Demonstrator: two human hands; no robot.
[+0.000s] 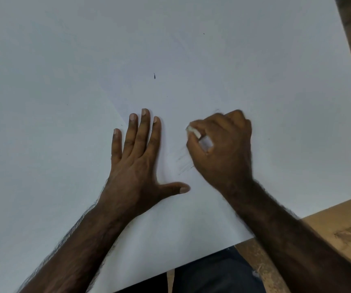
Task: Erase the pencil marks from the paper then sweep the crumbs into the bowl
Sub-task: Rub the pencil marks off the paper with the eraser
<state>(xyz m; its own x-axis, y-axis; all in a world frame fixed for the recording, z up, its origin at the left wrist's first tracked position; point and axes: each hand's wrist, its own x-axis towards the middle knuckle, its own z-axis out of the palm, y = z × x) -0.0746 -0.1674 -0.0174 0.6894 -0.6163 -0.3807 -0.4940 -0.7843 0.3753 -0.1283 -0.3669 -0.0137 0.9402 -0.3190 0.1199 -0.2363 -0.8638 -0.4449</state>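
A white sheet of paper (191, 81) lies on a larger white surface. Faint grey pencil strokes (184, 163) show just left of my right hand. My right hand (223, 149) is curled into a fist and grips a small white eraser (193, 132) against the paper. My left hand (138, 157) lies flat on the paper with fingers straight and thumb spread out, pressing the sheet down. A thin dark crumb (154, 76) lies on the paper farther away. No bowl is in view.
The white surface (32, 81) fills most of the view. A brown wooden table (339, 229) shows at the lower right and along the right edge. Dark trousers (212, 275) appear below the near edge.
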